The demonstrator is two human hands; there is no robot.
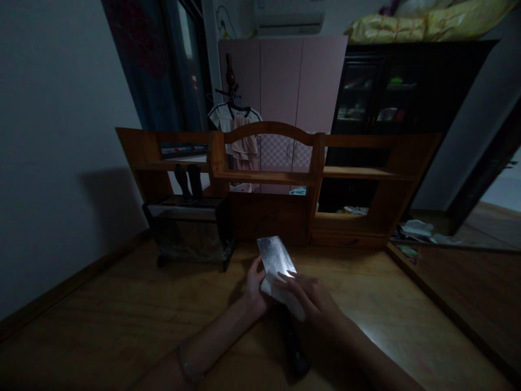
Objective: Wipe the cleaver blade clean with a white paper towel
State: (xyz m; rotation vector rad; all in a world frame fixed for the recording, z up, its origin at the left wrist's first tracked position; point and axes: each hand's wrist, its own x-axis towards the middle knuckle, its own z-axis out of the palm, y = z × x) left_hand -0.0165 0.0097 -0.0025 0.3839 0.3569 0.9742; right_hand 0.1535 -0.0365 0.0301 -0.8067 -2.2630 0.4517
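Observation:
A cleaver (pixel 273 252) with a broad shiny blade and a black handle lies tilted before me, blade pointing away and handle toward my body. My left hand (pixel 254 288) is closed on the blade's left edge, its thumb up along the side and the other fingers hidden beneath. Across the lower blade my right hand (pixel 318 297) presses a thin white tissue or cloth (pixel 285 297), fingers flat over it. The handle hangs free of both hands, low over the wooden surface. To the left stands a knife block (pixel 188 231) with two black-handled tools (pixel 195 182) in it.
A wooden shelf unit (pixel 268 176) runs along the back of the wooden tabletop (pixel 122 304). A white wall (pixel 61 136) borders the left side. Beyond are a pink wardrobe (pixel 280 81), a clothes rack with shirts (pixel 240 119) and a dark cabinet (pixel 366 98). The room is dim.

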